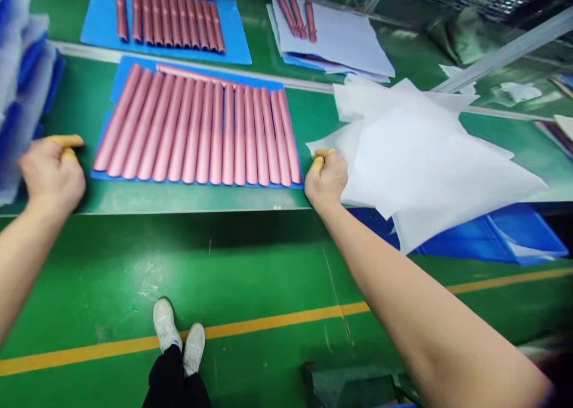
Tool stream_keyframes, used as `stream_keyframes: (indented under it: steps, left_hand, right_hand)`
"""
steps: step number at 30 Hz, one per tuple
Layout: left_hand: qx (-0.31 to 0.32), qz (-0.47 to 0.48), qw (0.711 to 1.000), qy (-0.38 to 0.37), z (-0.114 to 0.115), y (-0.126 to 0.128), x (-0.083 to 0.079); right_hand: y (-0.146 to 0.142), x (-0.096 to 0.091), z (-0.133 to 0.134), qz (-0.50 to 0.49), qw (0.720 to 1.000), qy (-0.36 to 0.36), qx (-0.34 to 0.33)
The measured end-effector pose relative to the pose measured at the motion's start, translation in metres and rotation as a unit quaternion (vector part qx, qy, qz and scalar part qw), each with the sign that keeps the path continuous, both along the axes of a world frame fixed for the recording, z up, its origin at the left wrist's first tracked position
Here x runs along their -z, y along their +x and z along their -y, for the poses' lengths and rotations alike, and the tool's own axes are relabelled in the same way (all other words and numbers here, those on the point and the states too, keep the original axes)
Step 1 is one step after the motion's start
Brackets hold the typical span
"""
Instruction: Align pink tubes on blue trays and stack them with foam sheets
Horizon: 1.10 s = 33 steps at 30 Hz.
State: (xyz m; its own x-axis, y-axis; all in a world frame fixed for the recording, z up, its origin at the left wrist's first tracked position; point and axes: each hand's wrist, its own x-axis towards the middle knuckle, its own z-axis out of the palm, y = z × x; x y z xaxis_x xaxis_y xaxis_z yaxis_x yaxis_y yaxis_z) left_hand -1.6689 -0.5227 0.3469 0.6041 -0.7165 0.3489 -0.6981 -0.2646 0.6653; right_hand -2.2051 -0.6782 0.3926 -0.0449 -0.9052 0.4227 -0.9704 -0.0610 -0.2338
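Note:
My right hand [326,178] wears yellow finger cots and pinches the near corner of a loose stack of white sheets [425,163], which spreads across the bench and past its front edge. My left hand [51,175], also with yellow cots, has its fingertips closed together above the bench. A stack of white and blue sheets [27,79] stands just beyond it. Between my hands, several pink tapered tubes [210,130] lie side by side on a blue mat [197,177], with one long pink tube [188,74] across their far ends.
A second blue mat [237,40] with pink tubes lies beyond the first on the green workbench [188,199]. A pile of paper sheets [335,43] with several pink tubes lies at the far right. A blue bin [492,238] sits below the bench edge. My shoes stand on the green floor [268,276].

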Motion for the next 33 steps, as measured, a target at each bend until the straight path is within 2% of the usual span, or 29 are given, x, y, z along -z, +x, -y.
stream_keyframes:
  steps: [2,5,8,13,20,25,30,31,33]
  left_hand:
    - [-0.006,-0.003,1.000,-0.007,0.001,-0.007,0.002]
    - [0.009,-0.001,0.998,-0.066,0.000,-0.019,0.013]
    - [0.027,0.007,0.995,-0.091,-0.002,-0.024,0.020]
    - [0.033,0.009,0.995,-0.094,-0.002,-0.024,0.025]
    - [0.055,0.032,0.995,-0.073,-0.002,-0.026,0.031]
    - [0.037,0.021,0.998,-0.043,0.002,-0.034,0.020]
    - [0.025,0.075,0.997,-0.007,0.020,-0.035,0.007]
    - [0.025,0.077,0.997,-0.002,0.020,-0.035,0.003]
    - [0.029,0.058,0.998,0.004,0.011,-0.035,-0.008]
  right_hand:
    - [-0.005,0.002,0.002,-0.008,1.000,-0.001,-0.015]
    - [-0.011,0.005,0.004,-0.012,1.000,-0.011,-0.020]
    - [-0.016,0.009,0.006,-0.020,0.999,-0.027,-0.018]
    - [-0.022,0.013,0.009,-0.029,0.999,-0.038,-0.024]
    - [-0.018,0.006,0.004,-0.047,0.999,-0.016,0.006]
    - [-0.029,0.007,0.011,-0.009,0.999,-0.011,-0.029]
    - [-0.034,0.038,0.043,0.050,0.995,-0.083,-0.003]
    - [-0.030,0.037,0.041,0.065,0.995,-0.078,0.005]
    - [-0.015,0.019,0.024,0.093,0.994,-0.054,0.014]
